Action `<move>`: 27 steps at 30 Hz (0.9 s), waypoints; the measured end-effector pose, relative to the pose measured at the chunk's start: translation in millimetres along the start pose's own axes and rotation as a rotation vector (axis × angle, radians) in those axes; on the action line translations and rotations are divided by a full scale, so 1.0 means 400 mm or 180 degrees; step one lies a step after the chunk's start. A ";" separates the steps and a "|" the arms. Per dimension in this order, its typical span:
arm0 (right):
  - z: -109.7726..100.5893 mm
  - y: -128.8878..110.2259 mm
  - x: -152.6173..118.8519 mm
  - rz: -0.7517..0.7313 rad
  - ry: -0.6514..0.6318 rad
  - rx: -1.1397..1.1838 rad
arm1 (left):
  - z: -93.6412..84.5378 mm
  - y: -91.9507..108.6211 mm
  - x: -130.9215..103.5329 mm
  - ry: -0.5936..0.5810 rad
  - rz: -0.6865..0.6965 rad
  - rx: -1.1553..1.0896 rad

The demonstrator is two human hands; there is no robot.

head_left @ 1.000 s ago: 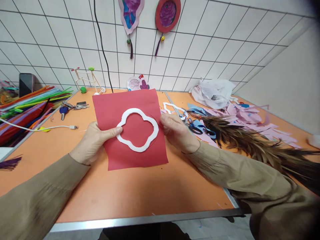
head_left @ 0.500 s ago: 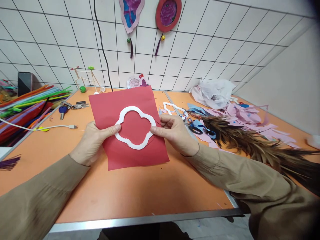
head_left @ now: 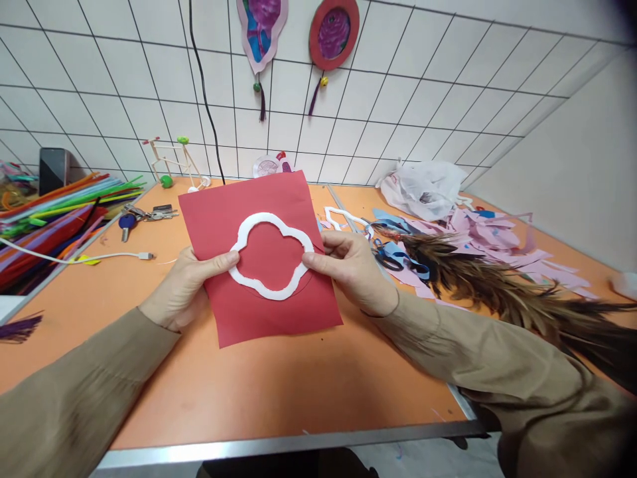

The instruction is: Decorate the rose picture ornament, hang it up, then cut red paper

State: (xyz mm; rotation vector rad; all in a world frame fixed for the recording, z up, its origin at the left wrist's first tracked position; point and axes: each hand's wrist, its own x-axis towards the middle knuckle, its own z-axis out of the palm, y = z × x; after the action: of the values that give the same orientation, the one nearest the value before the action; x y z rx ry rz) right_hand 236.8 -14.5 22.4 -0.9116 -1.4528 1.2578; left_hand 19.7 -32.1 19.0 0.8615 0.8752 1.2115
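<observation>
A square sheet of red paper (head_left: 308,312) is held up over the table, tilted toward me. Against its front lies a white scalloped frame (head_left: 279,294), cut like a four-lobed flower with an open centre. A thin drawn curve shows on the red beside the frame's lower right. My left hand (head_left: 184,285) grips the left side, thumb on the frame's left notch and fingers behind the sheet. On the right, my right hand (head_left: 355,269) pinches frame and sheet, its thumb pressing the right notch. The fingers behind the paper are partly hidden.
Scissors (head_left: 388,255) lie among pink and blue paper scraps (head_left: 490,236) at right, near brown feathers (head_left: 478,282) and a white plastic bag (head_left: 421,189). Keys (head_left: 149,212), a white cable (head_left: 114,255) and colourful pipe cleaners (head_left: 74,206) lie left.
Both hands still hold the frame against the red paper. The sheet sits very slightly lower and to the right in view. The grip looks the same.
</observation>
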 end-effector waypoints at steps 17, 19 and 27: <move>-0.002 0.004 0.003 0.0073 -0.0231 0.0255 | 0.004 -0.001 0.002 0.0115 0.0037 -0.0075; -0.002 0.008 0.005 0.0056 -0.0336 0.0362 | 0.010 0.002 0.001 0.0211 0.0096 -0.0061; -0.006 0.020 0.001 -0.0006 -0.0640 0.0423 | 0.012 0.002 0.003 0.0288 0.0157 0.0023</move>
State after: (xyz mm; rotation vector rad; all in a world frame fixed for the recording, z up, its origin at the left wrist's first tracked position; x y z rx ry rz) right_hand 238.6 -11.9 14.6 -0.7111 -1.5036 1.4598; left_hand 23.8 -31.3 21.8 0.8434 0.9361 1.2990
